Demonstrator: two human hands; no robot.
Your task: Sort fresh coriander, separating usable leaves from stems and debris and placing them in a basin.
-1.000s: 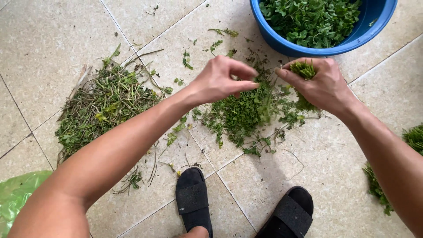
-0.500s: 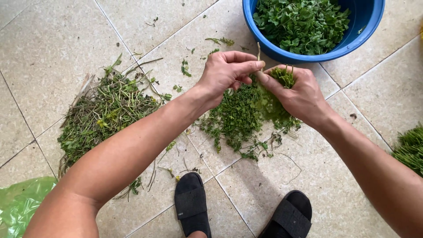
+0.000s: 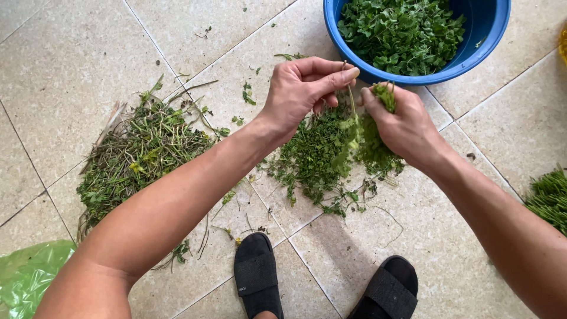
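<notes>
My left hand (image 3: 304, 88) pinches the top of a thin green stem (image 3: 351, 100) between thumb and forefinger. Close beside it, my right hand (image 3: 401, 124) is closed on a small bunch of green leaves (image 3: 385, 94) and touches the same stem lower down. Both hands hover over a loose pile of picked herb sprigs (image 3: 316, 156) on the tiled floor. Just beyond the hands stands a blue plastic basin (image 3: 481, 50) filled with plucked green leaves (image 3: 401, 32).
A heap of bare stalks and trimmings (image 3: 139, 156) lies on the floor at the left. A green plastic bag (image 3: 29, 274) shows at the bottom left corner. More green bundles (image 3: 549, 198) lie at the right edge. Two black sandals (image 3: 257, 274) are below.
My hands have come together from apart. The left hand now pinches a stem that the right hand holds, and both have lifted slightly above the herb pile.
</notes>
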